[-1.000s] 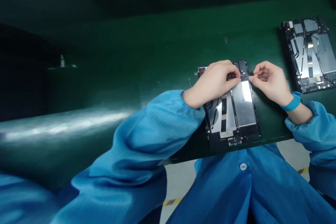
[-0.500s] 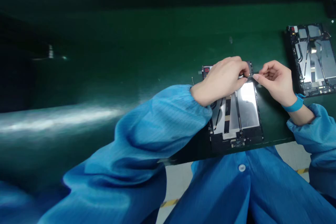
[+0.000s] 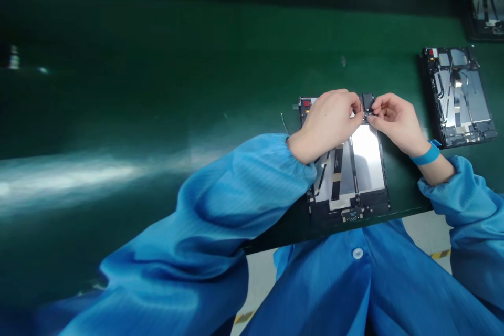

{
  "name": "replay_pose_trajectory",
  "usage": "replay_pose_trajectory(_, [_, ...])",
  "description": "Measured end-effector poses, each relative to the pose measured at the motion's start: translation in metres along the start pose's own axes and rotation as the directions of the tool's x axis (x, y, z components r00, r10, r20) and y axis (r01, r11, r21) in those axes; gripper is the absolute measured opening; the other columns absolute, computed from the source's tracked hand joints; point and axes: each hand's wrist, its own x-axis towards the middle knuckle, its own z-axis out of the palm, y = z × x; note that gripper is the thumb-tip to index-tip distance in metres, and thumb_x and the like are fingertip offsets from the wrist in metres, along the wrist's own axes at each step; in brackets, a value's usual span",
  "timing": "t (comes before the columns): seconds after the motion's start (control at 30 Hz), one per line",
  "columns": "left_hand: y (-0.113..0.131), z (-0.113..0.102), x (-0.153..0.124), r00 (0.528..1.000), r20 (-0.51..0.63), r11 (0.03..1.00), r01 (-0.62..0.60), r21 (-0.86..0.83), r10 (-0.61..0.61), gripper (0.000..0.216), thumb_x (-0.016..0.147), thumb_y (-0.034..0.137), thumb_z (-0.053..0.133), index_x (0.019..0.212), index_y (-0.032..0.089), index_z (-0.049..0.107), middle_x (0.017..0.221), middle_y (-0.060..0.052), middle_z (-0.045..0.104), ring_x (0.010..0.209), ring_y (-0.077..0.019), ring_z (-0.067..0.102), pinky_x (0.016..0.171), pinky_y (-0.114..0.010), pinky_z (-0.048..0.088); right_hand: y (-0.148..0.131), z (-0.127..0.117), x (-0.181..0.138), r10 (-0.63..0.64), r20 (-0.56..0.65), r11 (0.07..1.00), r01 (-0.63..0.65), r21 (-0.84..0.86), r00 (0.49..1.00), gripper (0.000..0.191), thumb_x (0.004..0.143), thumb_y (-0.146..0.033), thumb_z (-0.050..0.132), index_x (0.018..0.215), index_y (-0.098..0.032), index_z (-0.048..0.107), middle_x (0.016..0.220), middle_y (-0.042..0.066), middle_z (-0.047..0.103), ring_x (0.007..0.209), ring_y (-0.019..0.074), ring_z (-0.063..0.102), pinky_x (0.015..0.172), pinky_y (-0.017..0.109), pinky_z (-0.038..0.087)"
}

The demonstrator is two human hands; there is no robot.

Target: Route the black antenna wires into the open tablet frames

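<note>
An opened tablet-like device [image 3: 368, 160], with a silvery inner panel and dark ribbon cables, lies near the bench's front edge. Across its upper part reaches my left hand [image 3: 333, 115], thumb and forefinger pinched near the top right of the device. My right hand [image 3: 396, 121] meets it from the right, its thumb and forefinger closed at the same spot beside a black block [image 3: 367, 102]. Whatever small part sits between the fingertips is too small to make out. My left hand and forearm hide the device's upper left.
A stack of similar opened devices [image 3: 462, 97] stands to the right on the green bench [image 3: 197, 73]. Another dark device [image 3: 488, 2] shows at the far right corner. A thin wire [image 3: 284, 123] sticks out left of my left wrist.
My right hand has moved left, its fingertips now over the device's top right edge, close to my left fingers. The view has shifted, bringing more of the far-right device into sight.
</note>
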Motion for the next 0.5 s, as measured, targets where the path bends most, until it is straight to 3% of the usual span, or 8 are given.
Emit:
replay_pose_trajectory(0.2, [0.000, 0.001, 0.001, 1.000, -0.005, 1.000, -0.012, 0.007, 0.012, 0.017, 0.088, 0.018, 0.057, 0.085, 0.016, 0.073, 0.080, -0.005, 0.067, 0.080, -0.0218, 0.063, 0.079, -0.036, 0.051, -0.003, -0.004, 0.000, 0.030, 0.012, 0.999, -0.030, 0.022, 0.999, 0.032, 0.068, -0.029, 0.083, 0.088, -0.023, 0.059, 0.082, -0.004, 0.059, 0.074, 0.0103, 0.056, 0.069, 0.026, 0.048])
replay_pose_trajectory(0.4, [0.005, 0.004, 0.004, 1.000, 0.026, 0.999, 0.010, 0.040, -0.011, 0.018, 0.090, 0.017, 0.056, 0.087, 0.015, 0.074, 0.086, -0.008, 0.069, 0.085, -0.0243, 0.066, 0.081, -0.037, 0.052, -0.007, -0.002, 0.002, 0.008, 0.004, 0.996, -0.008, -0.090, 1.000, 0.027, 0.069, -0.024, 0.077, 0.086, -0.023, 0.056, 0.079, -0.005, 0.056, 0.069, 0.0093, 0.052, 0.062, 0.025, 0.042])
replay_pose_trajectory(0.5, [0.003, -0.007, 0.000, 0.999, -0.042, 0.999, -0.006, 0.034, 0.008, 0.018, 0.090, 0.017, 0.059, 0.099, 0.014, 0.075, 0.094, -0.009, 0.070, 0.091, -0.0251, 0.067, 0.084, -0.037, 0.053, -0.005, -0.003, 0.005, -0.012, -0.001, 0.990, 0.012, -0.138, 1.000, 0.026, 0.068, -0.020, 0.075, 0.085, -0.023, 0.056, 0.078, -0.006, 0.055, 0.066, 0.0084, 0.049, 0.061, 0.025, 0.040])
